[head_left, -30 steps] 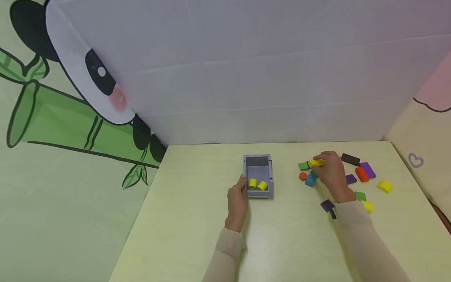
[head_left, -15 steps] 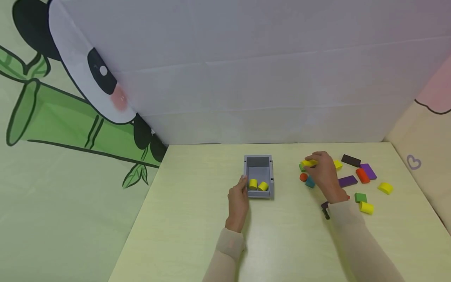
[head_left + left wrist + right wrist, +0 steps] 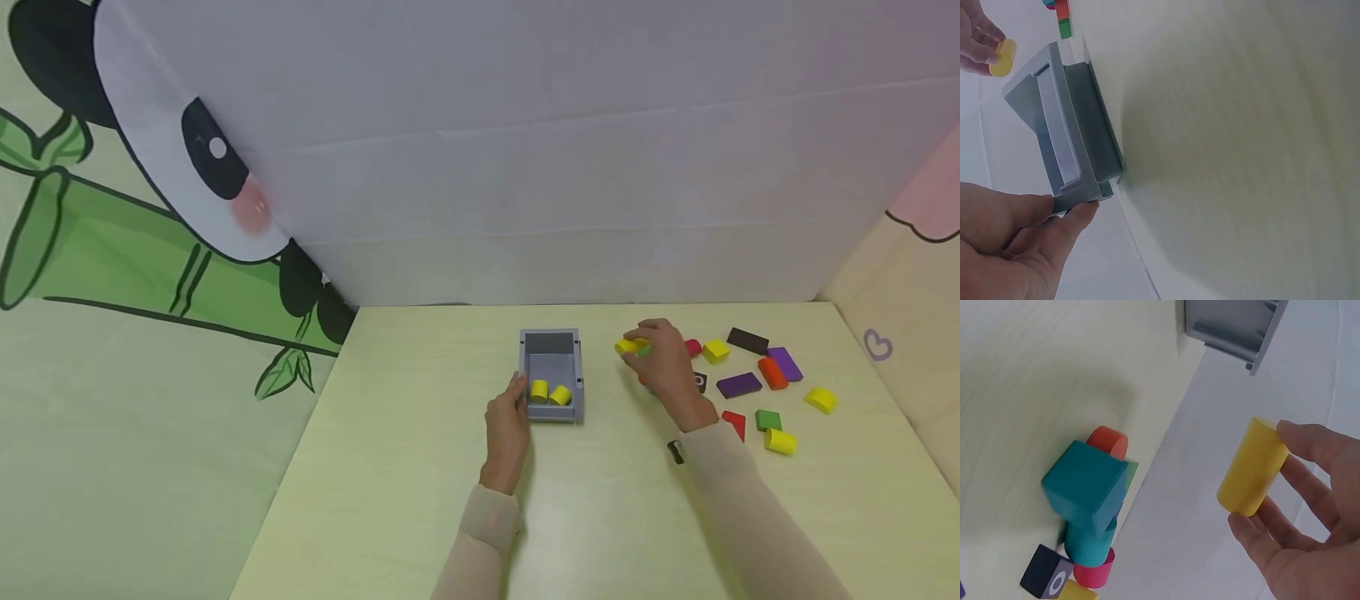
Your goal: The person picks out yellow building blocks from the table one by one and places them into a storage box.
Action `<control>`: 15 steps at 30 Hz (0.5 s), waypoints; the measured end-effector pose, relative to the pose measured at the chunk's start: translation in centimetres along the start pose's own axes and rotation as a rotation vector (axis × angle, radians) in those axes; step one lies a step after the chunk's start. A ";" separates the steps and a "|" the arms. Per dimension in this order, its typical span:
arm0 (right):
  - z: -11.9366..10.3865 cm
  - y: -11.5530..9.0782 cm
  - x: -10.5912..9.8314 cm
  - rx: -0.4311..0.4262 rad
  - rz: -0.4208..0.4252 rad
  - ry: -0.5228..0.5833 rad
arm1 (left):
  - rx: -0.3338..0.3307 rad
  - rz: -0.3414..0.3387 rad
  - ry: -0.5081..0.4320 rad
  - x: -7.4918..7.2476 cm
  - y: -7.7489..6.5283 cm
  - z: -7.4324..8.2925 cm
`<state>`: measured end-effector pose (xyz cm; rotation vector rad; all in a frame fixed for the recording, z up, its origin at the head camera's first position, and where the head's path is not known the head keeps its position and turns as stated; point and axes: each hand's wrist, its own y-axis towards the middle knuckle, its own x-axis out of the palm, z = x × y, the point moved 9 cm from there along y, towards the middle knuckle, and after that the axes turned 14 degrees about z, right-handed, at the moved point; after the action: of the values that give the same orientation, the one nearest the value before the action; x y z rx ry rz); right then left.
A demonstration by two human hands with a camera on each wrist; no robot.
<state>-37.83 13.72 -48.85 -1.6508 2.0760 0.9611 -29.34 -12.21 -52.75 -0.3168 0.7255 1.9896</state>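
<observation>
A grey box [image 3: 551, 362] stands on the table in the head view, with two yellow blocks [image 3: 538, 392] lying in its near end. My left hand [image 3: 506, 437] pinches the box's rim between thumb and finger, plain in the left wrist view. Raised above the table, right of the box, a yellow cylinder block [image 3: 1252, 467] is held by the fingertips of my right hand [image 3: 667, 375]. Below that hand, the right wrist view has a teal cube [image 3: 1088, 484], a teal cylinder [image 3: 1090, 544] and an orange-red round block [image 3: 1110, 442]; my hand covers most of these in the head view.
Loose blocks spread over the table's right side: a black one [image 3: 747, 340], purple ones [image 3: 739, 385], an orange cylinder [image 3: 772, 373], a red triangle [image 3: 735, 423], a green block [image 3: 768, 420] and a yellow cylinder [image 3: 781, 442]. A pale wall cloth [image 3: 525, 208] rises behind the table.
With the yellow cylinder in its fingers, my right hand has moved left towards the box, uncovering more blocks behind it. My left hand and the box stay in place.
</observation>
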 end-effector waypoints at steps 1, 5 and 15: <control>-0.1 0.0 0.2 0.006 -0.005 -0.009 | 0.001 0.000 0.001 0.0 0.0 0.0; -0.9 -0.1 0.8 -0.015 -0.012 -0.026 | -0.002 -0.001 0.004 -0.1 0.0 0.0; -2.5 -0.2 2.3 -0.068 -0.025 -0.010 | 0.013 0.000 0.002 -0.2 0.0 0.3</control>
<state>-37.87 10.36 -48.56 -1.6979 2.0320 1.0406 -29.21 -12.18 -52.46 -0.3116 0.7392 1.9837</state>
